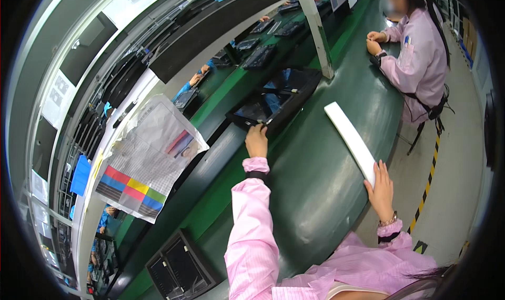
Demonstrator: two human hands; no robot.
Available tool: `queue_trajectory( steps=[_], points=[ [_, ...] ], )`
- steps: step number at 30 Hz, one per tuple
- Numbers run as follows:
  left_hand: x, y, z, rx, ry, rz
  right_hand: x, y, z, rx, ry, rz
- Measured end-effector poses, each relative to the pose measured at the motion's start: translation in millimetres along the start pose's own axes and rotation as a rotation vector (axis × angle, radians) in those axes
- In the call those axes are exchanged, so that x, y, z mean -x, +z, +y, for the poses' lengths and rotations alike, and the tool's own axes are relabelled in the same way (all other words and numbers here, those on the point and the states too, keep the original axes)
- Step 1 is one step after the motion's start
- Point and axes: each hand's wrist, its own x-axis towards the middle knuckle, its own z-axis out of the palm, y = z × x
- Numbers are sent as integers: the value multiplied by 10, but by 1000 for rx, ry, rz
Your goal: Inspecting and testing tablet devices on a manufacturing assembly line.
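My left hand (pixel 256 141) reaches to the near edge of a black tray (pixel 250 122), its fingers bent and closed on the rim. Two compartments of the tray hold dark glossy panels (pixel 258 107). To the right lies a long, narrow white bar (pixel 350 139), slanting across the green work surface (pixel 305 179). At the bar's near end rests my right hand (pixel 381 189), fingers stretched out along its side and touching it. The underside of that hand is hidden.
Another black tray (pixel 181 268) sits at the lower left. A printed sheet with colour blocks (pixel 152 158) hangs at the left. A grey post (pixel 315 31) stands behind the tray. Across the bench's right side sits a person in pink (pixel 421 63). Dark devices (pixel 258 57) line the far belt.
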Motion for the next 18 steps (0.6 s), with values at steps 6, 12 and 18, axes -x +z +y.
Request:
queue_trajectory(
  steps=[6, 12, 18],
  points=[
    [728, -1043, 146, 155, -6, -80, -78, 25, -7, 30, -32, 85],
    [2369, -1849, 579, 106, -70, -145, -308, 54, -54, 28, -142, 79],
    [3754, -2507, 894, -146, -274, -264, -616, 242, -265, -12, -295, 6]
  ],
)
